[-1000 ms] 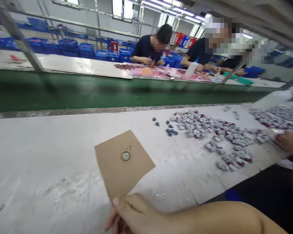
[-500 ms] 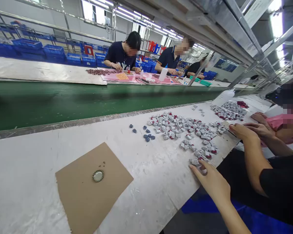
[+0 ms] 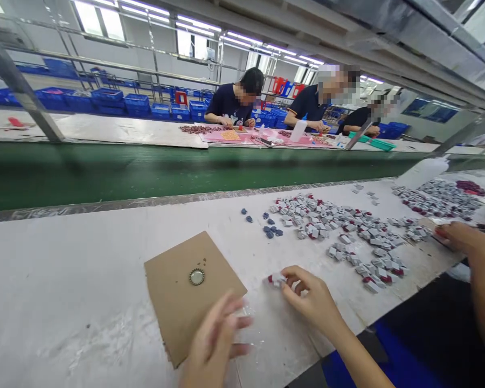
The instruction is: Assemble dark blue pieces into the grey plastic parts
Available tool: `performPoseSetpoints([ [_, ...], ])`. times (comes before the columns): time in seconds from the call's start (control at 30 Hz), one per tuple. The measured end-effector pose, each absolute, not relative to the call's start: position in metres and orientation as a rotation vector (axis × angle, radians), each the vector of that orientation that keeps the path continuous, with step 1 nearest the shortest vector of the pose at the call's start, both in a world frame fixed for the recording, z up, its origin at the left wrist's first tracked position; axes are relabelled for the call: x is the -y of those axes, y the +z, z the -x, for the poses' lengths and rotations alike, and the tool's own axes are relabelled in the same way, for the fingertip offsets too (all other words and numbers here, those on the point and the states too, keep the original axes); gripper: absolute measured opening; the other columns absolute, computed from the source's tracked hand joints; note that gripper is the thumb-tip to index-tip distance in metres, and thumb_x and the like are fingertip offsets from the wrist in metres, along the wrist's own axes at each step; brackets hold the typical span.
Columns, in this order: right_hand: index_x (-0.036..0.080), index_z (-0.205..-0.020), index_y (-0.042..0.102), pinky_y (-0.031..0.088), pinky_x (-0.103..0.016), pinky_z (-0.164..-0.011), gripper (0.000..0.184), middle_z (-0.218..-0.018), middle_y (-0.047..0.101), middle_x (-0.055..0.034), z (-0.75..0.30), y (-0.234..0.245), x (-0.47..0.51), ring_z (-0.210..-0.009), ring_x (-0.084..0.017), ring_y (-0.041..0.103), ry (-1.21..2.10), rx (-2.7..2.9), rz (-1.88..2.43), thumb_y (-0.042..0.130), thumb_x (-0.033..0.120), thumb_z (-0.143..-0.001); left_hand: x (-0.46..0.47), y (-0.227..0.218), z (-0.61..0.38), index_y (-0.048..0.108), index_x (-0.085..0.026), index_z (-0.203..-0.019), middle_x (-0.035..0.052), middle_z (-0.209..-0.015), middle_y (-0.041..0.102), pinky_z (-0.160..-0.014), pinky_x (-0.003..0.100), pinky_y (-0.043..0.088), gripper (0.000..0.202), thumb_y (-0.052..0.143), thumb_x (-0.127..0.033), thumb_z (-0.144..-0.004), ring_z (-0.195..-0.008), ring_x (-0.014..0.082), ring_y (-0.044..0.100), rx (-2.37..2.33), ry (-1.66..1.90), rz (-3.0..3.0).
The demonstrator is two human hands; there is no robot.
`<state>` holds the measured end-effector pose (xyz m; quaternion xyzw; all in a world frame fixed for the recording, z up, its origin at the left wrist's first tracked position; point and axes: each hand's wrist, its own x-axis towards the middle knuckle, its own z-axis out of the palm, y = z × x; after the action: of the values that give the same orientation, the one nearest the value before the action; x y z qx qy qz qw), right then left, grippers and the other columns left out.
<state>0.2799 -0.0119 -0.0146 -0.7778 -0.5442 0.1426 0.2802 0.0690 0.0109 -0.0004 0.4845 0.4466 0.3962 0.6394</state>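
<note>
My right hand (image 3: 313,302) is at the table's front, fingers curled, with a small clump of grey-and-red pieces (image 3: 277,279) at its fingertips. The clump is low at the tabletop, apart from the big pile. Over the lower right edge of a brown cardboard sheet (image 3: 178,318), my left hand (image 3: 218,339) is smeared by motion. Its fingers are spread, and nothing shows in them. A round metal bottle cap (image 3: 196,277) lies on the cardboard, shiny inside upward, with a few tiny dark bits (image 3: 202,262) beside it.
Grey-and-red pieces (image 3: 319,215) spread across the table to the right. Several dark blue pieces (image 3: 271,231) lie left of them. A co-worker's hand (image 3: 461,237) is at the far right, near a white bottle (image 3: 422,171). A green belt (image 3: 105,172) runs behind.
My right hand has moved left from the pile's front edge to near the cardboard, bringing a few pieces along. My left hand has entered at the bottom. The view has turned right.
</note>
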Motion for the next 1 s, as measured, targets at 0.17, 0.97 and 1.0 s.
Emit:
performPoseSetpoints([
  [0.17, 0.018, -0.089, 0.058, 0.051, -0.024, -0.056, 0.012, -0.081, 0.067, -0.006, -0.24, -0.023, 0.015, -0.064, -0.015, 0.063, 0.638, 1.454, 1.696, 0.05, 0.02, -0.079, -0.021, -0.011, -0.091, 0.058, -0.008, -0.11, 0.0147, -0.093, 0.07, -0.047, 0.024, 0.055, 0.059, 0.07, -0.047, -0.068, -0.076, 0.022, 0.068, -0.898, 0.614, -0.478],
  [0.97, 0.021, -0.093, 0.065, 0.047, -0.026, -0.059, 0.021, -0.072, 0.065, -0.0025, -0.196, 0.009, -0.02, -0.061, -0.014, 0.057, 0.954, 1.787, 1.371, 0.062, 0.037, -0.079, -0.016, -0.011, -0.042, 0.067, -0.027, -0.106, 0.0037, -0.092, 0.068, -0.066, 0.026, 0.051, 0.027, 0.058, -0.037, -0.082, -0.077, 0.0166, 0.062, -1.042, 1.057, -1.038],
  [1.0, 0.02, -0.087, 0.066, 0.046, -0.025, -0.056, 0.021, -0.067, 0.064, -0.0016, -0.191, 0.012, -0.019, -0.059, -0.013, 0.055, 0.966, 1.752, 1.416, 0.062, 0.04, -0.079, -0.016, -0.011, -0.04, 0.067, -0.027, -0.106, 0.0048, -0.097, 0.067, -0.068, 0.026, 0.049, 0.027, 0.056, -0.035, -0.083, -0.081, 0.0174, 0.061, -1.022, 1.052, -1.156],
])
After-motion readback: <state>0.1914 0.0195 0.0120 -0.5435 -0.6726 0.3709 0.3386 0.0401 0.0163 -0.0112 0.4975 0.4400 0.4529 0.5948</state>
